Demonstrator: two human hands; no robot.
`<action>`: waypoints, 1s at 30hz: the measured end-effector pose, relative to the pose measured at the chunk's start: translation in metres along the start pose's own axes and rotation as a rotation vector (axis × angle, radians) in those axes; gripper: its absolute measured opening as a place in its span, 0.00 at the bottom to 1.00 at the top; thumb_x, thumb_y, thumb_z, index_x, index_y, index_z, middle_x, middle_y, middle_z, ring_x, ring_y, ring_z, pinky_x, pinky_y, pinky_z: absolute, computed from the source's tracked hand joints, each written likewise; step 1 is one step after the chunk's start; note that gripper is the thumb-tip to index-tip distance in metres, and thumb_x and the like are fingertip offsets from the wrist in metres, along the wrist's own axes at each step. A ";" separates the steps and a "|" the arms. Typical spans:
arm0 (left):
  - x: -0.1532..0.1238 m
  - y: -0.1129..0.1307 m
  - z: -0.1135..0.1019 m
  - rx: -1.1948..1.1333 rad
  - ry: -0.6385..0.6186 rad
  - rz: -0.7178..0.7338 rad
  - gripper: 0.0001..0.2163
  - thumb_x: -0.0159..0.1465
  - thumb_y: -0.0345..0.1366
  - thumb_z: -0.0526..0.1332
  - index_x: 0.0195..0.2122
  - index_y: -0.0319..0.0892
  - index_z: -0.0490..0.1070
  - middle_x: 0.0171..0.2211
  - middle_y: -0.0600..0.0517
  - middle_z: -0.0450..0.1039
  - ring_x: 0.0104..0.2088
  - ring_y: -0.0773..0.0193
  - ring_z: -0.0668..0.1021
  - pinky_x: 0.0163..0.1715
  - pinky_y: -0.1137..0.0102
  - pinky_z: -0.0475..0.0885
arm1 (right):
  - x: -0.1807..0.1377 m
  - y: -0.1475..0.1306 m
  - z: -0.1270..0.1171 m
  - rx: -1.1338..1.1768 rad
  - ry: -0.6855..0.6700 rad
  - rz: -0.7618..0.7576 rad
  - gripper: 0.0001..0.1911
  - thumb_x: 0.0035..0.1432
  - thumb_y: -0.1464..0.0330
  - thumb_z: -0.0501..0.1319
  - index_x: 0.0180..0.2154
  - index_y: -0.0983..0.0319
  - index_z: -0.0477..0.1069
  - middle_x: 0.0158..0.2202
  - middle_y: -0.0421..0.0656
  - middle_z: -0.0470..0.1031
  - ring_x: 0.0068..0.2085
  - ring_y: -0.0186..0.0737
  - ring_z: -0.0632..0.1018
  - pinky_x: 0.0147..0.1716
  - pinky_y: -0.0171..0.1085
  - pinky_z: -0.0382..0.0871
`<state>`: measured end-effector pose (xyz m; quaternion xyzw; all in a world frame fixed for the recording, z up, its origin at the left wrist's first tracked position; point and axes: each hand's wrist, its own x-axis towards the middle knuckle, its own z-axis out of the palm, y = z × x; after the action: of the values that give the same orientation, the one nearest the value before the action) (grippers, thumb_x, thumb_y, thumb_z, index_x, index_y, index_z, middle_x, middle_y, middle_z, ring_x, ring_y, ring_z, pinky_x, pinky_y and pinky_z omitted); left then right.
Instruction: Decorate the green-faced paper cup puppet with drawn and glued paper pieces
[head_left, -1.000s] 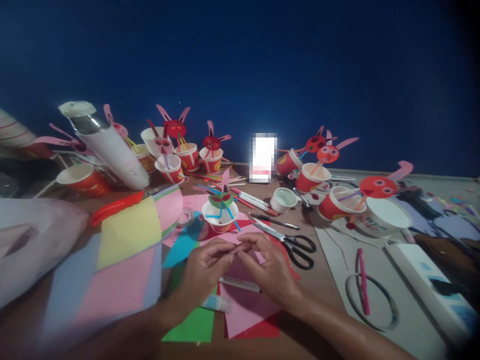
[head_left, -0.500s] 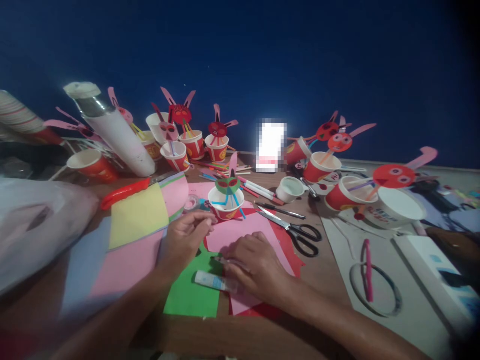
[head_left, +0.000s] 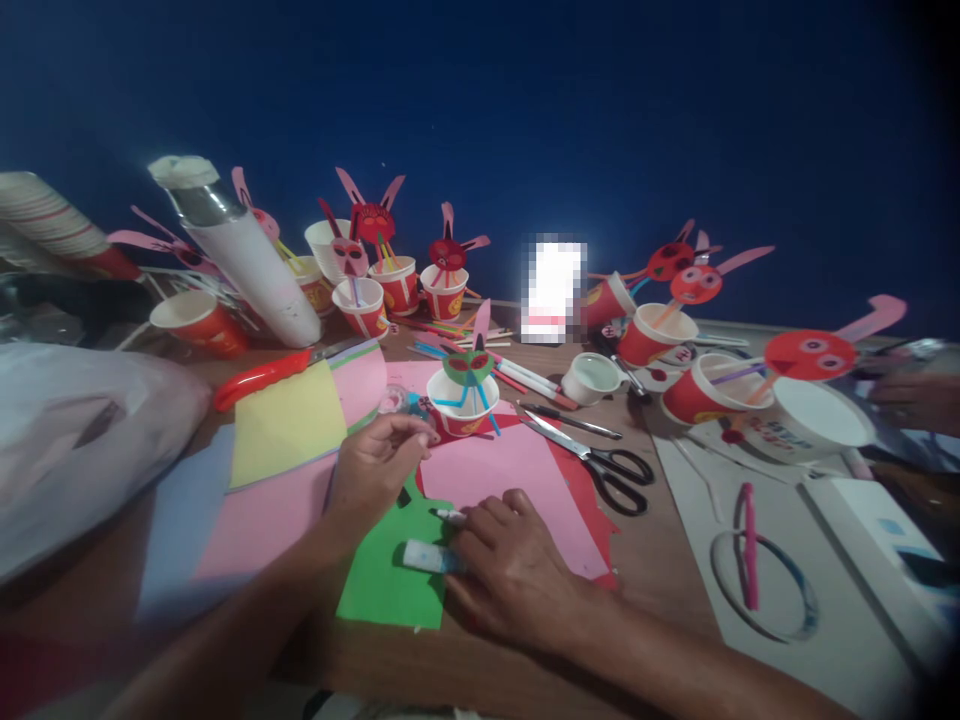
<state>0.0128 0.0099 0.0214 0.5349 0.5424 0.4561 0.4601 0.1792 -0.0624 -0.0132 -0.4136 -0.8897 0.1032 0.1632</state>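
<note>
My left hand [head_left: 382, 465] is pinched at the fingertips, close to the front of a paper cup figure; anything between them is too small to make out. That cup [head_left: 460, 412] carries a green paper face [head_left: 469, 367] with red eyes, a pink ear and blue straw limbs. My right hand [head_left: 517, 565] is curled over a marker [head_left: 448, 516], whose dark tip points left. Under its fingers lies the right end of a white and blue glue stick [head_left: 426, 556]. Green paper [head_left: 390, 590] and pink paper [head_left: 517, 470] lie beneath the hands.
Black-handled scissors [head_left: 600, 465] and a pen [head_left: 581, 420] lie to the right, near a small white cup [head_left: 592, 378]. Several red cup figures [head_left: 446, 290] line the back. A red-handled cutter [head_left: 262, 378] and plastic bag [head_left: 90, 440] are left. Another person's hand [head_left: 915, 390] shows far right.
My right hand has moved down and toward me, over the glue stick's end, uncovering more pink paper. My left hand stays pinched. The view has shifted slightly, and another person's hand now shows far right.
</note>
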 end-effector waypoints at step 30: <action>0.011 -0.063 -0.035 1.073 -0.344 0.945 0.09 0.60 0.25 0.52 0.38 0.40 0.69 0.29 0.48 0.72 0.30 0.61 0.71 0.32 0.66 0.64 | 0.000 0.034 -0.009 -0.074 -0.017 0.106 0.06 0.58 0.73 0.54 0.35 0.62 0.69 0.30 0.43 0.71 0.33 0.39 0.69 0.33 0.38 0.54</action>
<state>-0.0321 0.0202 -0.0355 0.9273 0.3226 0.1871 -0.0320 0.2063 -0.0399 -0.0153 -0.4650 -0.8712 0.0822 0.1343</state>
